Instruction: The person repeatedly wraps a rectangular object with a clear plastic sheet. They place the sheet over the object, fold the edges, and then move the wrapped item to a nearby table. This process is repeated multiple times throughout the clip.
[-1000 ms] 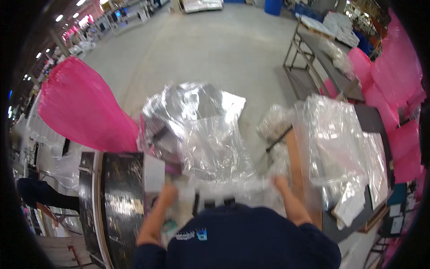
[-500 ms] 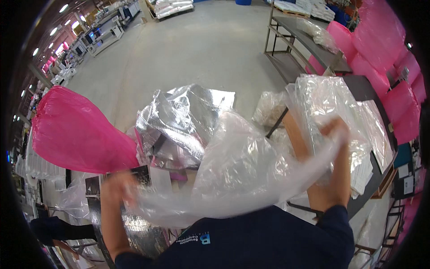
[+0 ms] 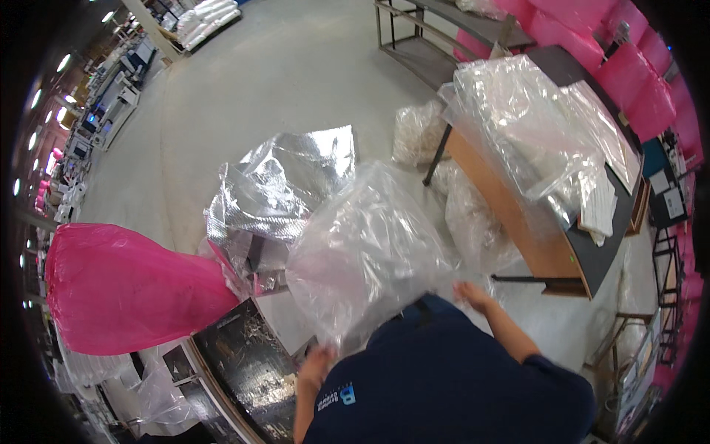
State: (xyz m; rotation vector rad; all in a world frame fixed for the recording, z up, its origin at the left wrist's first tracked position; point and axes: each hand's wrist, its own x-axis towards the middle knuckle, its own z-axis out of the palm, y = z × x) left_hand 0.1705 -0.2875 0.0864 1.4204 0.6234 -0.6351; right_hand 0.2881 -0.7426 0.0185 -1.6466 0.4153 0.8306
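Observation:
A large clear plastic bag (image 3: pixel 370 248) bulges out in front of my torso, its near edge drawn in close to my waist. My left hand (image 3: pixel 316 362) is at the bag's near left edge, its fingers closed and somewhat blurred. At the near right edge, my right hand (image 3: pixel 472 296) has its fingers bent around the thin film. Beyond the bag and to its left lies a crumpled silver foil sheet (image 3: pixel 277 181). A full pink plastic bag (image 3: pixel 133 288) rests at the left, beside the foil.
On the right, a dark-topped table (image 3: pixel 603 255) carries a stack of clear plastic bags (image 3: pixel 510 111). Clear bundles (image 3: pixel 473 222) lie under it. A black work surface (image 3: pixel 248 370) is at the lower left. Pink bags (image 3: pixel 636 89) pile up at the far right.
My hands have come down and closer together, lowering the plastic that was stretched between them. The bag now stands fuller before me. The view has turned to the right.

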